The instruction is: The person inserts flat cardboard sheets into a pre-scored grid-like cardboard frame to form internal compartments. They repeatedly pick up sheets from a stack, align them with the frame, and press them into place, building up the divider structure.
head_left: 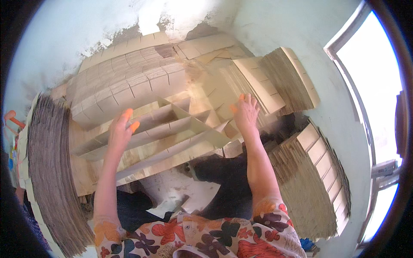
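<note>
Slotted cardboard strips point(165, 132) stand on edge in front of me, several long ones crossed by shorter ones at their right end. My left hand point(120, 130) is over the left part of these strips, its thumb and forefinger in orange covers and spread apart with nothing between them. Farther right, my right hand point(246, 112) reaches to the near edge of a leaning stack of flat cardboard strips point(254, 81). Its fingers are stretched out, and an orange cover shows on the thumb. Whether its fingertips touch the stack I cannot tell.
A long row of notched cardboard pieces point(129, 88) stands at the back left. Tall cardboard stacks rise at the left point(51, 167), the back right point(287, 79) and the near right point(305, 180). A bright window point(370, 86) is on the right wall. My dark-clothed legs are below the board's edge.
</note>
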A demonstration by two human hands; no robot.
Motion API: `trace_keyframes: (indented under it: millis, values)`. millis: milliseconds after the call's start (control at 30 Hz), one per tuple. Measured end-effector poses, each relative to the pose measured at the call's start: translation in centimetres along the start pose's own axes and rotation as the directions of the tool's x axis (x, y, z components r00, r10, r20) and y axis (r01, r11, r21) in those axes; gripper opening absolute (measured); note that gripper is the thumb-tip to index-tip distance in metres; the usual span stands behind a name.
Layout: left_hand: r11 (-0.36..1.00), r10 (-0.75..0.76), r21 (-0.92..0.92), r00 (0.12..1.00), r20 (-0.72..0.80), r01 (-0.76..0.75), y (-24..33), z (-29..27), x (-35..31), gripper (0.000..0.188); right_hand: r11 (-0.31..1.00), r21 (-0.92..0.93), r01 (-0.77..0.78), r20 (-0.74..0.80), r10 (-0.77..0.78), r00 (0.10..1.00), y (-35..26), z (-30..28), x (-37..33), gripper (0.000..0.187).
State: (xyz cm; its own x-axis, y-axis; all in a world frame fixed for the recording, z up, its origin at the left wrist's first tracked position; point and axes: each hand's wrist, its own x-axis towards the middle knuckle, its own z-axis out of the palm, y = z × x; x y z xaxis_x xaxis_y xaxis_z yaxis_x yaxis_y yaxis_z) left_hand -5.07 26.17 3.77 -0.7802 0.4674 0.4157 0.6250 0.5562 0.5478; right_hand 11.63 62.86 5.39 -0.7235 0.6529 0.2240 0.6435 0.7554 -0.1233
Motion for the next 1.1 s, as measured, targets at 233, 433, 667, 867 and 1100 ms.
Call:
trace_keyframes:
  millis: [233, 433, 667, 867, 1100]
  values:
    - [0.991, 0.087, 0.101, 0.996, 0.021, -0.089, 3.4, -3.6, -7.6, 0.05, 0.981, -0.192, 0.018, -0.074, -0.033, 0.997, 1.4, 6.5, -0.1, 0.047]
    - [0.983, 0.121, 0.124, 0.987, 0.108, -0.134, 4.3, -3.9, -10.8, 0.047, 0.999, 0.04, 0.034, -0.092, -0.03, 0.995, -0.2, 5.9, -0.3, 0.027]
    - [0.987, 0.106, 0.103, 0.982, 0.159, -0.124, 1.5, -1.7, -12.6, 0.029, 0.974, -0.032, 0.224, -0.41, -0.217, 0.886, 0.7, -0.4, 0.1, 0.022]
    - [0.988, 0.113, 0.096, 0.99, 0.087, -0.121, 0.2, -0.7, -12.7, 0.027, 0.752, 0.633, 0.183, -0.226, -0.047, 0.973, -0.4, -11.7, 1.0, 0.033]
    - [0.993, 0.091, 0.065, 0.993, 0.078, -0.097, 0.5, -1.1, -12.4, 0.027, 0.805, 0.593, 0.038, 0.031, -0.069, 0.997, -1.8, -5.6, -0.9, 0.037]
